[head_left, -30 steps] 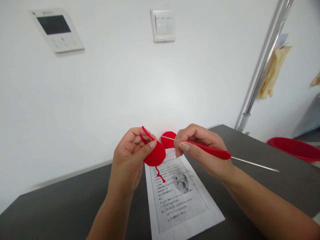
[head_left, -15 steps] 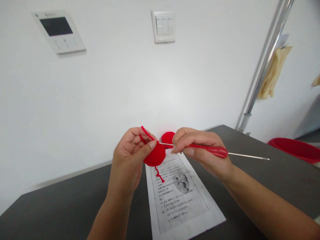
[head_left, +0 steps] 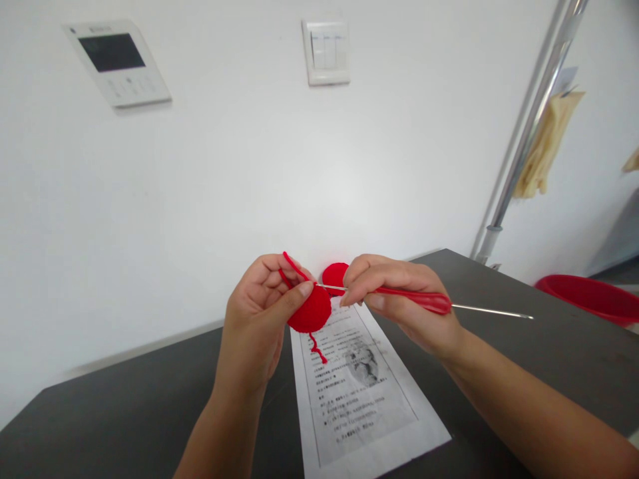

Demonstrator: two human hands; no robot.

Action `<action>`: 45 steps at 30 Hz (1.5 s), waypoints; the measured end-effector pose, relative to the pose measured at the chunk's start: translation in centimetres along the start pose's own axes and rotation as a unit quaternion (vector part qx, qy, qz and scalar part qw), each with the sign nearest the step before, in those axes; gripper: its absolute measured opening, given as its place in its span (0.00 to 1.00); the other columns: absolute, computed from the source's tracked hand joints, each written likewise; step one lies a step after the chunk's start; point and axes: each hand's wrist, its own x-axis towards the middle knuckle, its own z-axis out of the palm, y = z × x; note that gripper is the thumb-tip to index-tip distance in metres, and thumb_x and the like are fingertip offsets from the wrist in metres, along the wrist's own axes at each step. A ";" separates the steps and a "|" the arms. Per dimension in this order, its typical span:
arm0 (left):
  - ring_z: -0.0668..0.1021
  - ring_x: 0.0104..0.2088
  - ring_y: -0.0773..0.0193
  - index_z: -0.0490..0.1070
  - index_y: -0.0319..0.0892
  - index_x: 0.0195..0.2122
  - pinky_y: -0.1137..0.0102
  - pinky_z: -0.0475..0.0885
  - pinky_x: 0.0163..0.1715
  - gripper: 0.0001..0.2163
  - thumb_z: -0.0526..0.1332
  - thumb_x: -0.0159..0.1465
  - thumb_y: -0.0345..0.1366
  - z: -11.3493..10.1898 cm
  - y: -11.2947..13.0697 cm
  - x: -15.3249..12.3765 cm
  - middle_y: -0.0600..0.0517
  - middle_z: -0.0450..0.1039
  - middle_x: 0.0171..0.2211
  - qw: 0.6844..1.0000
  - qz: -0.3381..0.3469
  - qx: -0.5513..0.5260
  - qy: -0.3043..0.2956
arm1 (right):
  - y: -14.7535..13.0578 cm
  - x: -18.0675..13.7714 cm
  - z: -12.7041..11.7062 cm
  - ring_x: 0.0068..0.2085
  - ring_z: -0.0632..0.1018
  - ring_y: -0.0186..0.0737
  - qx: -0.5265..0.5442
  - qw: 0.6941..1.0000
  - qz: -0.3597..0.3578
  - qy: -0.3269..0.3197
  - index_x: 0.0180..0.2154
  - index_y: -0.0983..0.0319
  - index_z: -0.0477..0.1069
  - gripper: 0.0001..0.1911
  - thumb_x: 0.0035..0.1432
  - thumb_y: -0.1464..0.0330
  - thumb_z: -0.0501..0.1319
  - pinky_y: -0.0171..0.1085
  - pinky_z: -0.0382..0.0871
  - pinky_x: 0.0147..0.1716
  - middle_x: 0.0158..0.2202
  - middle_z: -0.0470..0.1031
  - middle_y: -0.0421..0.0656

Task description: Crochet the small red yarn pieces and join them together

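Note:
Between the thumb and fingers of my left hand [head_left: 262, 309] is a round red crochet piece [head_left: 310, 311], with a short yarn tail [head_left: 318, 349] dangling from its lower edge. Red yarn also runs over the left fingers. My right hand [head_left: 404, 293] grips the red handle of a crochet hook [head_left: 419, 299]. One thin metal end reaches the top edge of the piece by my left thumb; the other sticks out to the right behind the hand. A second red yarn item [head_left: 334, 276] lies behind, partly hidden by the right fingers.
Under my hands a printed sheet [head_left: 369, 426] with a picture lies on the dark table [head_left: 140, 412]. The white wall [head_left: 200, 166] rises right behind. A metal pole [head_left: 529, 133] and a red basin [head_left: 589, 299] are at the right.
The right hand and the hook have shifted very slightly left. The left hand stays put, still pinching the crochet piece, which has barely tilted.

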 end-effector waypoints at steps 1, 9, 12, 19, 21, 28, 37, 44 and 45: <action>0.75 0.25 0.71 0.73 0.40 0.30 0.79 0.69 0.24 0.08 0.71 0.51 0.28 0.0 0.0 0.0 0.54 0.77 0.26 1.000 0.000 0.001 0.001 | 0.0 0.0 0.0 0.36 0.78 0.39 -0.001 1.000 -0.001 -0.001 0.36 0.60 0.82 0.12 0.60 0.77 0.59 0.38 0.72 0.36 0.33 0.78 0.44; 0.75 0.25 0.70 0.73 0.41 0.30 0.78 0.69 0.24 0.09 0.71 0.51 0.29 0.0 0.0 -0.1 0.54 0.77 0.26 1.000 0.007 0.015 -0.001 | -0.1 0.2 0.0 0.35 0.78 0.39 -0.010 1.000 0.001 0.005 0.35 0.60 0.82 0.12 0.60 0.76 0.59 0.38 0.73 0.36 0.33 0.78 0.44; 0.75 0.25 0.70 0.73 0.41 0.30 0.78 0.69 0.24 0.09 0.72 0.51 0.29 -0.1 0.0 -0.1 0.54 0.77 0.26 1.000 0.013 0.016 -0.004 | -0.3 0.2 0.1 0.36 0.78 0.39 -0.019 1.000 0.006 0.005 0.34 0.60 0.81 0.12 0.60 0.76 0.59 0.39 0.73 0.36 0.33 0.79 0.44; 0.75 0.25 0.70 0.74 0.40 0.31 0.78 0.70 0.25 0.08 0.71 0.52 0.28 -0.3 -0.2 0.1 0.54 0.77 0.27 1.000 0.009 0.023 -0.013 | -0.4 0.1 -0.3 0.36 0.78 0.38 -0.046 0.999 -0.008 -0.005 0.34 0.61 0.79 0.12 0.62 0.76 0.58 0.37 0.72 0.36 0.33 0.78 0.43; 0.75 0.25 0.70 0.74 0.40 0.31 0.77 0.70 0.26 0.08 0.71 0.52 0.28 -0.3 -0.2 0.0 0.53 0.78 0.27 0.999 0.007 0.033 -0.010 | -0.5 0.1 -0.3 0.36 0.78 0.37 -0.069 0.997 -0.004 0.015 0.35 0.61 0.78 0.11 0.65 0.74 0.57 0.37 0.71 0.37 0.33 0.78 0.43; 0.77 0.29 0.68 0.73 0.42 0.33 0.77 0.73 0.30 0.07 0.70 0.56 0.28 0.5 -0.8 -0.8 0.54 0.78 0.29 0.992 0.086 0.084 0.033 | 0.0 0.0 1.1 0.31 0.75 0.34 -0.162 0.979 0.117 0.023 0.36 0.63 0.74 0.06 0.60 0.66 0.65 0.33 0.66 0.31 0.32 0.77 0.41; 0.78 0.36 0.62 0.75 0.44 0.31 0.68 0.72 0.38 0.05 0.65 0.63 0.38 -1.2 -1.7 0.6 0.53 0.79 0.34 0.966 0.099 0.238 0.005 | 1.3 0.0 0.4 0.30 0.72 0.33 -0.095 0.975 0.183 0.077 0.35 0.62 0.72 0.03 0.61 0.68 0.62 0.32 0.64 0.29 0.30 0.75 0.39; 0.77 0.45 0.58 0.75 0.44 0.34 0.61 0.71 0.50 0.03 0.65 0.62 0.29 -0.9 -1.9 0.2 0.52 0.79 0.38 0.838 0.351 0.417 0.031 | 1.2 0.1 0.2 0.33 0.74 0.34 -0.086 0.973 0.200 0.081 0.35 0.63 0.75 0.04 0.60 0.69 0.62 0.33 0.66 0.32 0.32 0.77 0.40; 0.77 0.46 0.59 0.75 0.44 0.36 0.61 0.71 0.51 0.05 0.64 0.62 0.27 -0.8 -1.9 0.0 0.52 0.79 0.38 0.834 0.374 0.404 0.023 | 1.1 0.1 0.2 0.33 0.74 0.34 -0.087 0.973 0.201 0.077 0.34 0.63 0.75 0.04 0.60 0.68 0.62 0.33 0.66 0.33 0.32 0.77 0.40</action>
